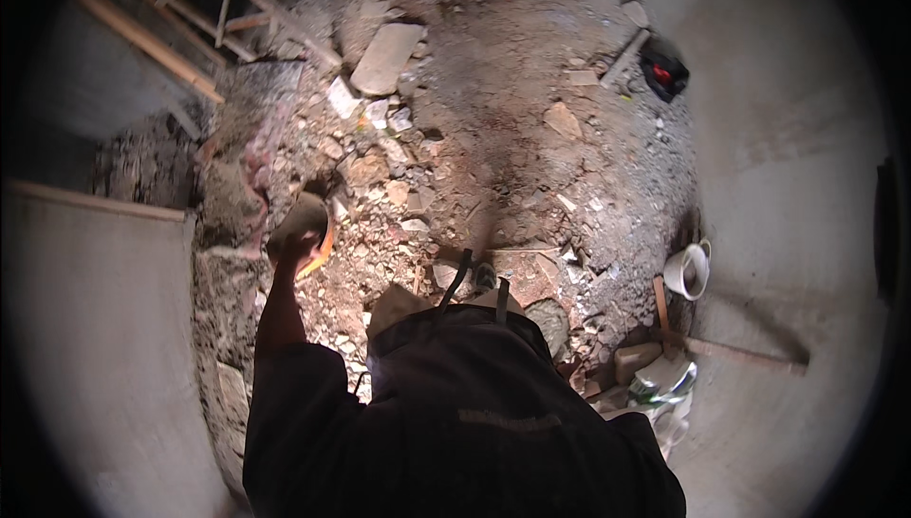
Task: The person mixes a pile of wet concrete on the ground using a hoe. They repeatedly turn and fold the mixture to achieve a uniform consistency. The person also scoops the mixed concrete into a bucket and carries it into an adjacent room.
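Note:
My left hand (307,242) is stretched out to the left, its fingers at the edge of a rounded bucket-like container (299,219). The container has a grey-brown face and an orange side, and its contents cannot be made out. Broken stones and rubble (370,169) lie just beyond it. My right hand is out of view; the dark sleeve on that side ends at the picture's lower right. Close to my right leg is a round, rough grey surface (549,326), partly hidden by my dark shirt. My shoe (485,277) stands on the rubble-strewn ground.
A wooden frame of poles (238,16) leans at the upper left. Flat stone slabs (388,59) lie ahead. Along the right wall (776,162) are a black bag (665,70), a white bucket (687,272) and a wooden plank (740,353). A low grey wall (107,319) borders the left.

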`<state>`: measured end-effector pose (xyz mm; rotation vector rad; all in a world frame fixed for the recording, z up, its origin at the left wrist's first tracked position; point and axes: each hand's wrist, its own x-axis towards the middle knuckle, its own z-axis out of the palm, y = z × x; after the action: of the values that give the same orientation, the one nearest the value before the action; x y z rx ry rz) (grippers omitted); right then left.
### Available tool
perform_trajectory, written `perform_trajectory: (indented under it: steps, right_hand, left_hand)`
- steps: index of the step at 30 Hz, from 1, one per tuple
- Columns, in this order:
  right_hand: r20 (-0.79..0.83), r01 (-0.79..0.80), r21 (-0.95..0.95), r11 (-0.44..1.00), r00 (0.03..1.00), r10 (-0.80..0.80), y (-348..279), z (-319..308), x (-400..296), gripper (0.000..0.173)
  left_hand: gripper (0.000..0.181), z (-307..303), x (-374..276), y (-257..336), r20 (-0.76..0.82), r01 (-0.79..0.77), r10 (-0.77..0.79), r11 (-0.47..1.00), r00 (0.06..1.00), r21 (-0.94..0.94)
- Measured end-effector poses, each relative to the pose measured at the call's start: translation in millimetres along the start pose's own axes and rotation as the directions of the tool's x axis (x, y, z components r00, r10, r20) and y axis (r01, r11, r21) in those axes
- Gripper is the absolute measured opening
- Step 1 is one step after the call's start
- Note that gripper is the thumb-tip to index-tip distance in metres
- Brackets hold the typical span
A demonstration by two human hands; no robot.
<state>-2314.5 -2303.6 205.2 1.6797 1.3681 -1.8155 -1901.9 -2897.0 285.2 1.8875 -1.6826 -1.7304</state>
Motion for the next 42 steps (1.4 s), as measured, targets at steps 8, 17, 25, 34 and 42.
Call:
perform_trajectory:
  steps: [8, 17, 25, 34, 42]
  right_hand:
    - [0.163, 0.100, -0.238, 0.966, 0.985, -0.062, 19, 175, -48, 0.056]
    - [0.358, 0.291, -0.553, 0.781, 0.929, -0.093, 77, 375, -79, 0.073]
    - [0.431, 0.344, -0.739, 0.578, 0.902, 0.014, 247, 516, -161, 0.081]
    - [0.633, 0.511, -0.774, 0.374, 0.631, 0.448, 506, 629, -256, 0.037]
    - [0.595, 0.640, -0.769, 0.008, 0.711, 0.375, 713, 687, -299, 0.042]
  left_hand:
    - [0.032, -33, 10, -48, -0.116, 0.026, -0.002, 0.979, 0.993, 0.203]
    - [0.011, -80, -20, -255, -0.442, 0.071, -0.409, 0.794, 0.798, -0.604]
    - [0.017, -86, -79, -263, -0.423, 0.179, -0.637, 0.663, 0.645, -0.727]
    - [0.024, -43, -98, -203, -0.576, 0.095, -0.625, 0.717, 0.527, -0.691]
    - [0.020, 139, -79, -123, -0.131, 0.373, -0.828, 0.379, 0.545, -0.847]
